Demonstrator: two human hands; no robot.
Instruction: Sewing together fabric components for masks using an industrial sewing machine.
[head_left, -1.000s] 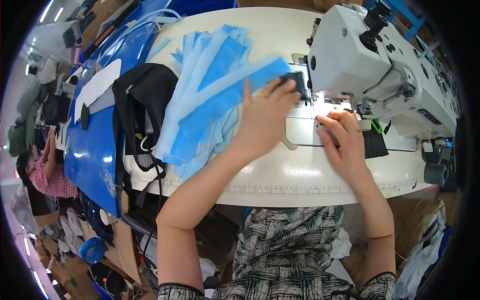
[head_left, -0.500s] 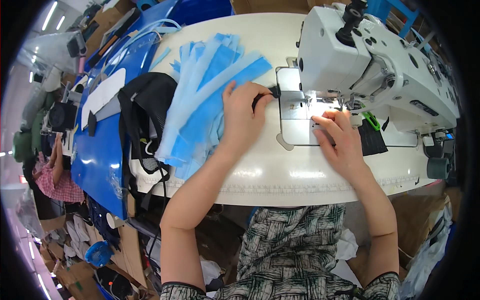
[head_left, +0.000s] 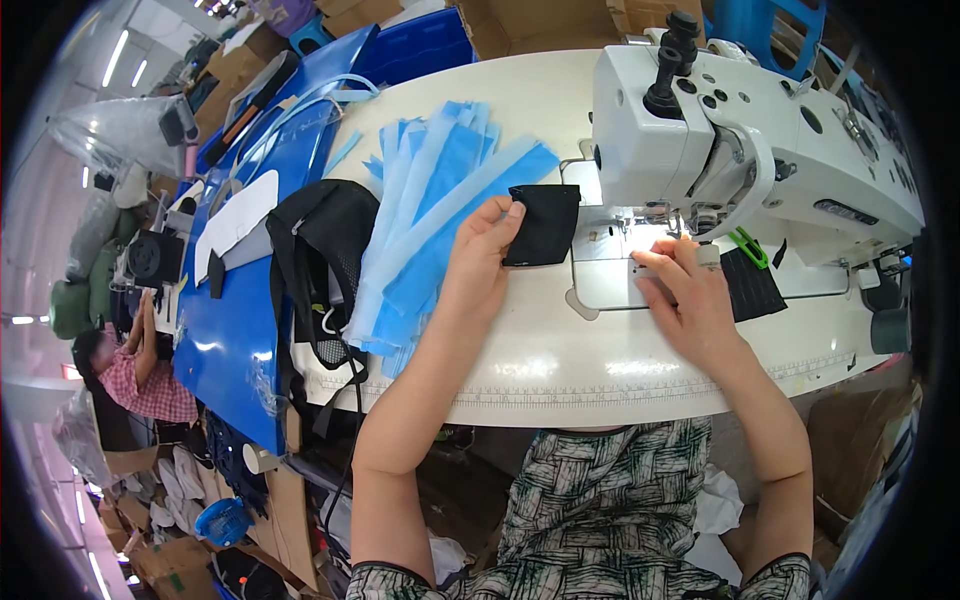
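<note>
My left hand (head_left: 487, 243) pinches a small black fabric piece (head_left: 545, 226) by its left edge, thumb on top. The piece is roughly square and lies just left of the steel needle plate (head_left: 600, 275) of a white sewing machine (head_left: 690, 120). My right hand (head_left: 690, 300) rests at the plate under the lit needle area, thumb and fingers apart, with nothing visible in it. Beside its fingers are green thread snips (head_left: 748, 248) and another black fabric piece (head_left: 755, 290), partly hidden by the hand.
Blue and pale strips (head_left: 430, 210) lie heaped left of my left hand. A black mesh bag (head_left: 325, 230) hangs over the table's left side by a blue surface (head_left: 235, 340). A ruler scale (head_left: 560, 393) runs along the front edge. Another person (head_left: 150, 375) sits far left.
My left hand has drawn the black fabric piece out leftward from the machine, and its flat face now shows. My right hand stays by the needle area. The whole view has shifted slightly.
</note>
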